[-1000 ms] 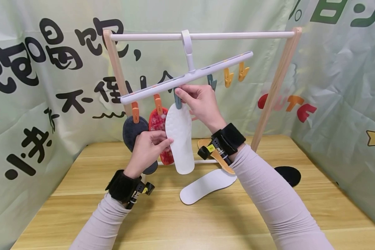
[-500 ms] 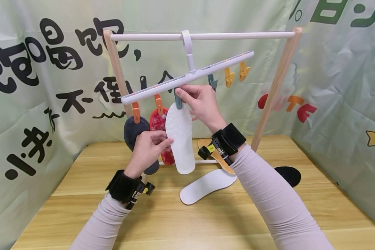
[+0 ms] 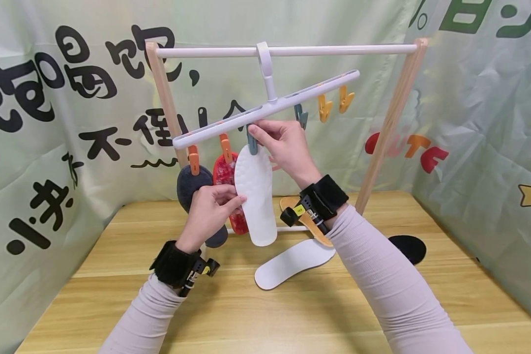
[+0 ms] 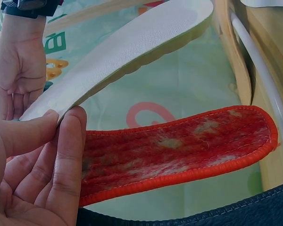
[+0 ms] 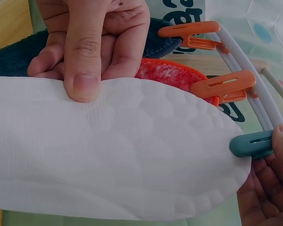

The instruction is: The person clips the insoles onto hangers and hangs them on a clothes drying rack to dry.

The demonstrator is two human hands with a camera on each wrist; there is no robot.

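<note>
The left hand (image 3: 210, 211) pinches, between the thumb and the fingers, the side edge of a white insole (image 3: 256, 196); this insole hangs almost upright, in front of the rack. The right hand (image 3: 287, 147) is above it, and its thumb and fingers are closed around a blue-green clip (image 3: 251, 140), whose tip covers the upper edge of the white insole. Just beside, at the left, a red insole (image 3: 224, 169) and a dark grey insole (image 3: 188, 189) hang, each from one orange clip. These clips are on a white hanger (image 3: 271, 104), which tilts down toward the left. On its higher side there are another blue-green clip (image 3: 301, 115) and two yellow clips. The hanger is hooked on the rack (image 3: 336, 50). Below, a second white insole (image 3: 292, 264), a tan insole (image 3: 289, 202) and a black insole (image 3: 408, 248) are on the wooden table (image 3: 230, 314).
</note>
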